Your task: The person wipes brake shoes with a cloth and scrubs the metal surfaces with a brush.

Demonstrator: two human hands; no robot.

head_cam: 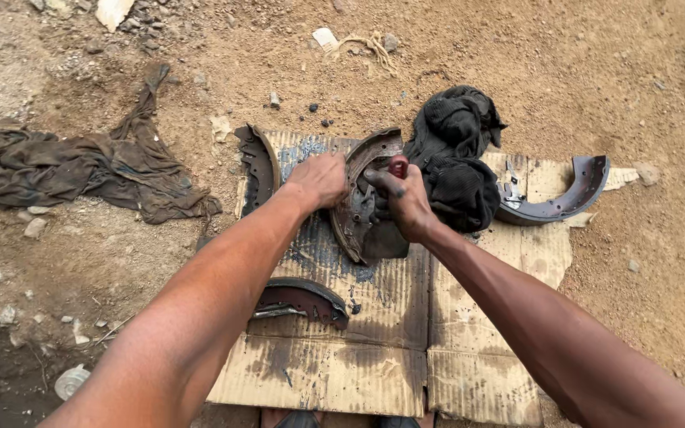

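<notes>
Dirt ground [636, 79]; rags [81, 166], cardboard [358, 357] w/ brake shoes [560, 198].

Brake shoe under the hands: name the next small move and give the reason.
Probably press the red-handled tool into the brake shoe: the right hand holds the tool against it, and the left hand steadies its upper edge on the cardboard.

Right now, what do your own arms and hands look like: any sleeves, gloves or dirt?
Both forearms are bare, with no sleeves in view. The left hand and right hand wear no gloves, watch or rings that I can see. Dark grease smudges the right hand's fingers.
</notes>
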